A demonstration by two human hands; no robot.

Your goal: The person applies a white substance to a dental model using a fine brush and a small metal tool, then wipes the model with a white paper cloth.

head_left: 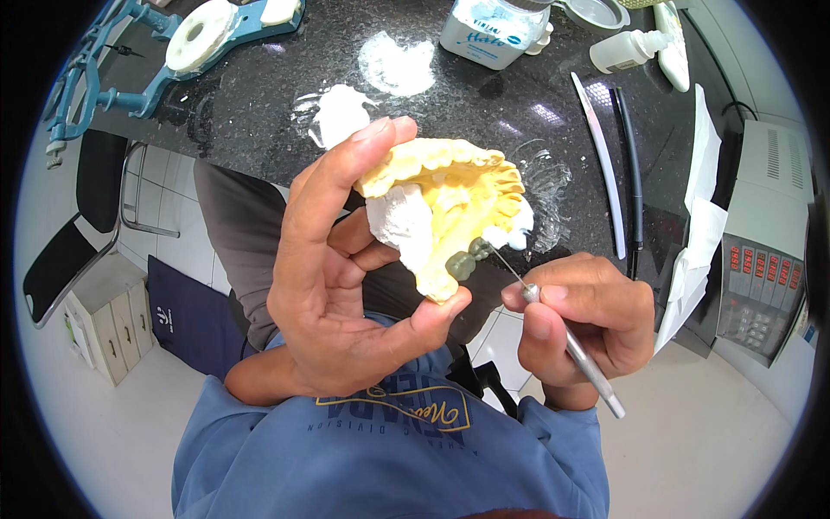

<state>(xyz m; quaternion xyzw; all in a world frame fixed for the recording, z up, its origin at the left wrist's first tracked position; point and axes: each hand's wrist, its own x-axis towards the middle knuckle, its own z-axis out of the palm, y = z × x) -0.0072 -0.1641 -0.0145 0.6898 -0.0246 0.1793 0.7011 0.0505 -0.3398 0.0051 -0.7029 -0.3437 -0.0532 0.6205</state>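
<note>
Yellow dental cast [450, 203] sits at frame centre, pinched by the left hand [346, 285] between forefinger on its upper edge and thumb at its lower tip; its long axis runs from upper left down to lower centre, tooth side facing the camera. The right hand [588, 316] pinches a thin metal tool [571, 346], its needle tip pointing up-left onto grey-green teeth [467, 258]. Beyond lies the black desk [259, 104] with white powder smears [341, 112].
</note>
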